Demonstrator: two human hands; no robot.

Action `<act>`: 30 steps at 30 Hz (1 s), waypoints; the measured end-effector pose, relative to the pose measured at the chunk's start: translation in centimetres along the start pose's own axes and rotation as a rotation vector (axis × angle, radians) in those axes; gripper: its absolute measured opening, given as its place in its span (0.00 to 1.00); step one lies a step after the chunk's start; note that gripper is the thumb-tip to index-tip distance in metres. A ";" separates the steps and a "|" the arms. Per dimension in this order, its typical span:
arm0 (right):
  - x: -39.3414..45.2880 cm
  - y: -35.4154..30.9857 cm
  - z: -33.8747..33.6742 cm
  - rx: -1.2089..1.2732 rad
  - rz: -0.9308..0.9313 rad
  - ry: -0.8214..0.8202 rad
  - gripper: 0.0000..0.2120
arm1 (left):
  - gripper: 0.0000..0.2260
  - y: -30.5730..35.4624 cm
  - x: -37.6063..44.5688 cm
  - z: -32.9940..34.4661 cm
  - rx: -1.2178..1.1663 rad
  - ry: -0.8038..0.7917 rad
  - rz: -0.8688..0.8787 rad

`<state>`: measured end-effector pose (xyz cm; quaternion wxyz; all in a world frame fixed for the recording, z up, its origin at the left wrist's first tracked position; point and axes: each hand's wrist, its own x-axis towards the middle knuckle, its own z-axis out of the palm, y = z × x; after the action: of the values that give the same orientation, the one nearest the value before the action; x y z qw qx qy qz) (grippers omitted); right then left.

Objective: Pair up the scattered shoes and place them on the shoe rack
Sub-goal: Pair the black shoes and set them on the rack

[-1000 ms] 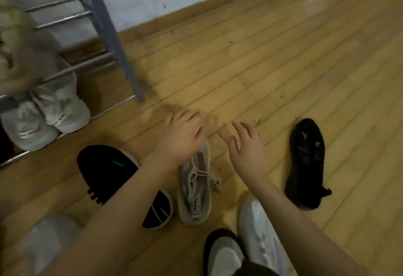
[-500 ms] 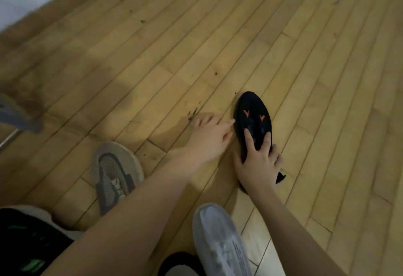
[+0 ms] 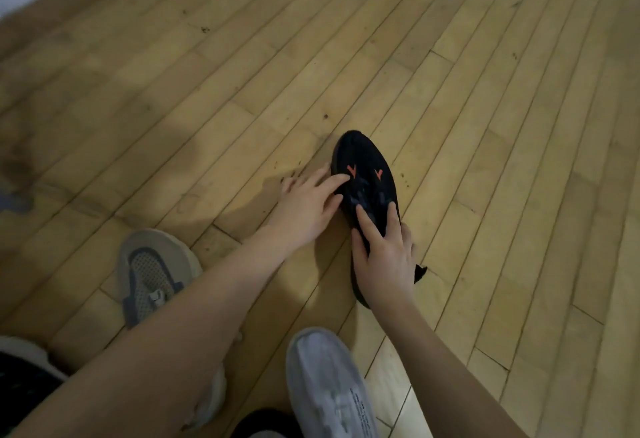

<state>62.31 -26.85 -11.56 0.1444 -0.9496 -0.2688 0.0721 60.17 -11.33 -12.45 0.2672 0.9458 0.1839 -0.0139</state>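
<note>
A black shoe (image 3: 363,157) with two orange marks lies on the wooden floor (image 3: 450,91), toe pointing away from me. My right hand (image 3: 384,254) grips its middle and heel part, fingers over the top and thumb on the left side. My left hand (image 3: 304,205) lies beside it, straight fingertips touching the shoe's left side near an orange mark. The heel tab (image 3: 420,273) sticks out to the right of my right wrist. The shoe rack is out of view.
A beige and grey shoe (image 3: 152,271) lies left of my left forearm. A pale grey shoe (image 3: 329,392) is at the bottom centre, with a dark shoe (image 3: 263,423) beside it. A black shoe with a white sole (image 3: 20,385) sits at the bottom left.
My view swung right, away from the rack. Both hands moved from the beige shoe to the black shoe; the right hand took hold of it and the left hand now touches its side.
</note>
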 end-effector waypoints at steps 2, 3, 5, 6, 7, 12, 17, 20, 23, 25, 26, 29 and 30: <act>0.0 -2.3 -0.4 0.034 -0.081 0.020 0.20 | 0.17 -1.4 -1.9 -1.8 -0.039 0.095 -0.040; -0.1 -3.6 -0.5 0.048 -0.127 0.023 0.19 | 0.17 -2.2 -3.0 -2.8 -0.047 0.139 -0.063; -0.6 -6.2 -0.7 0.073 -0.222 0.027 0.19 | 0.17 -4.0 -5.4 -4.9 -0.028 0.192 -0.127; -0.9 -7.6 -0.7 0.086 -0.270 0.021 0.19 | 0.18 -5.0 -6.8 -5.9 -0.005 0.208 -0.167; -1.3 -9.0 -0.6 0.100 -0.319 0.003 0.19 | 0.18 -6.0 -8.2 -6.8 0.017 0.226 -0.210; -4.3 -15.7 0.2 0.189 -0.555 -0.113 0.18 | 0.17 -10.3 -16.6 -10.4 0.030 0.352 -0.417; -8.1 -21.7 1.6 0.243 -0.736 -0.212 0.18 | 0.18 -13.4 -24.9 -12.2 0.046 0.429 -0.605; -10.5 -24.8 2.7 0.216 -0.831 -0.284 0.19 | 0.18 -14.9 -29.6 -12.7 0.038 0.472 -0.711; -12.9 -27.1 3.5 0.201 -0.902 -0.349 0.19 | 0.18 -15.9 -33.7 -12.4 -0.007 0.521 -0.799; -14.6 -28.4 4.1 0.191 -0.969 -0.376 0.19 | 0.18 -16.4 -36.2 -12.0 -0.036 0.549 -0.867; -15.5 -29.0 4.5 0.186 -1.005 -0.386 0.19 | 0.18 -16.7 -37.5 -11.6 -0.041 0.565 -0.905; -18.4 -30.9 5.7 0.155 -1.081 -0.423 0.19 | 0.18 -17.5 -41.3 -10.4 -0.044 0.619 -1.011; -19.4 -31.4 6.2 0.130 -1.100 -0.432 0.19 | 0.18 -18.0 -42.4 -10.0 -0.055 0.635 -1.037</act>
<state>29.24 -10.14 -6.51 0.1606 -0.6239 -0.7397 0.1945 13.57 -6.48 -7.63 0.1821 0.6835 0.6918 0.1452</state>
